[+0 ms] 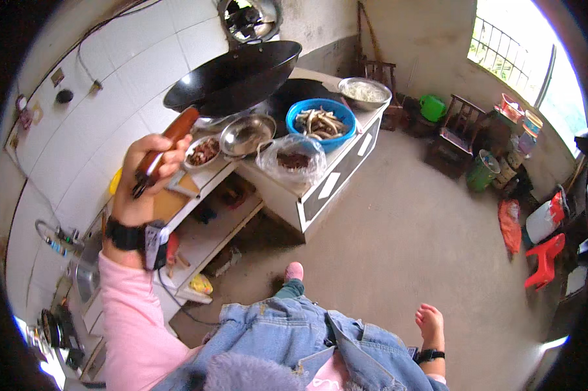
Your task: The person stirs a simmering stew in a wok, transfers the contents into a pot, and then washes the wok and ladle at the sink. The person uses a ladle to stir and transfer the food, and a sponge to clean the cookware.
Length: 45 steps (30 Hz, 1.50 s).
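My left hand (154, 163) is wrapped round the brown wooden handle of a large black wok (238, 78). The wok is raised and tilted above the counter, its dark inside showing and nothing visible in it. Below it stand a metal bowl (247, 135) and a white bowl of reddish-brown meat pieces (202, 151). A clear plastic bag (291, 160) with dark red food lies beside a blue basin (292, 125) of slender fish-like pieces. My right hand (429, 322) hangs low at my side, away from the counter, its fingers curled with nothing in them.
A metal bowl of pale food (364, 93) stands at the counter's far corner (336, 186). An exhaust fan (249, 19) sits in the wall behind the wok. At left are a sink (84, 280) and tap. Across the floor stand a wooden chair (458, 130) and a red stool (545, 262).
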Motion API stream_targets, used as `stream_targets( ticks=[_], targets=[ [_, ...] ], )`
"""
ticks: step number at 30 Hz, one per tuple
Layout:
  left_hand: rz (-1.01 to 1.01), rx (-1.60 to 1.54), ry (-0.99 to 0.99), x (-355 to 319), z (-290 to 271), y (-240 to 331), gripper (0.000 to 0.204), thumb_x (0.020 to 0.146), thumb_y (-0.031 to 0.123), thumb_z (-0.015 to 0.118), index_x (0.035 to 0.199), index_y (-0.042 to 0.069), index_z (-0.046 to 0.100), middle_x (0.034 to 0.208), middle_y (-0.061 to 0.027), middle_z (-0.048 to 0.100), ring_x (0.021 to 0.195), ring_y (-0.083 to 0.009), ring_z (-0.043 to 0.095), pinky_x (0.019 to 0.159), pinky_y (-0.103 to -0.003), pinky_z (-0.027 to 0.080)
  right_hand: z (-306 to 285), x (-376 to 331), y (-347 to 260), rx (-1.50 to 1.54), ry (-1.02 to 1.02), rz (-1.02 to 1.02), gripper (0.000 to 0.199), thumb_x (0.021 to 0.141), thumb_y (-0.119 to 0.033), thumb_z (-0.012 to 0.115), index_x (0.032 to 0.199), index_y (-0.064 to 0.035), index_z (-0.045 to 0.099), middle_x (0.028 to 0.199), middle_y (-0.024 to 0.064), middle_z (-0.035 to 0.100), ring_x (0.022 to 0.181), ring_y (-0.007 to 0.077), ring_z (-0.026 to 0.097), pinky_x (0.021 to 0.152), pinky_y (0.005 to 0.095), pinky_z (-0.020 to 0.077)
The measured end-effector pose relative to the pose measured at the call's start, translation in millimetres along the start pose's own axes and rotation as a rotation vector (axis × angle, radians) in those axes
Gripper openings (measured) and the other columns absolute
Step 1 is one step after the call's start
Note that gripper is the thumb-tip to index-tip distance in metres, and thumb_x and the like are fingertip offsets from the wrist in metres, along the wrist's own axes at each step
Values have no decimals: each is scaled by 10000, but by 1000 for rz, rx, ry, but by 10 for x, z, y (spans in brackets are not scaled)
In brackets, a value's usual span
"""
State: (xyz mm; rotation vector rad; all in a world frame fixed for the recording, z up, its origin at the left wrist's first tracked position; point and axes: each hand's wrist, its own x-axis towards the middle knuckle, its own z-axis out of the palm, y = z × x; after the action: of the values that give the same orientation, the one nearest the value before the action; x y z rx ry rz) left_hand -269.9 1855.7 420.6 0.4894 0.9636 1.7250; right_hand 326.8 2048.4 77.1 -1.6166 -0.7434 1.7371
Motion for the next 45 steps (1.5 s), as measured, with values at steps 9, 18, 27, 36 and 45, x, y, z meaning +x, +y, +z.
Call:
stream_targets(
  ticks=[9, 18, 27, 36, 45],
  targets=[
    [-161, -60, -23, 3062, -657, 226, 68, 730, 20, 498, 788, 4, 467, 631, -60, 505, 511, -127, 509, 437, -199, 456, 571, 178, 71, 229, 288, 25, 233, 748, 6, 518, 979, -15, 514, 751, 97, 574, 588, 190, 577, 496, 302, 489],
    [-385, -177, -13, 4755, -1276, -215, 142, 696, 30, 522, 573, 48, 455, 538, -95, 512, 467, -184, 536, 400, -254, 499, 1039, 91, 96, 240, 376, 48, 231, 746, -3, 523, 977, -9, 506, 761, 95, 576, 613, 195, 585, 515, 316, 495],
    [-439, -152, 30, 5000, -1488, -629, 158, 722, 40, 514, 571, 50, 468, 537, -91, 523, 449, -174, 541, 398, -261, 500, 1407, 16, -369, 177, 370, 10, 262, 763, -17, 526, 1023, 12, 499, 791, 92, 577, 605, 174, 584, 503, 268, 491],
    [-377, 47, 63, 4685, -1547, -927, 138, 726, 58, 537, 594, 29, 506, 571, -106, 554, 461, -170, 548, 410, -250, 500, 1880, 232, -849, -48, 202, 23, 248, 769, -57, 539, 1011, -14, 510, 778, 60, 561, 614, 160, 552, 522, 270, 464],
    [-401, 180, 95, 4553, -1477, -1109, 97, 694, 69, 562, 622, 7, 542, 583, -97, 574, 464, -168, 558, 442, -258, 501, 3796, 1162, -2022, -300, -296, -69, 357, 839, -257, 565, 1118, -40, 517, 998, 77, 564, 856, 197, 564, 706, 331, 481]
  ],
)
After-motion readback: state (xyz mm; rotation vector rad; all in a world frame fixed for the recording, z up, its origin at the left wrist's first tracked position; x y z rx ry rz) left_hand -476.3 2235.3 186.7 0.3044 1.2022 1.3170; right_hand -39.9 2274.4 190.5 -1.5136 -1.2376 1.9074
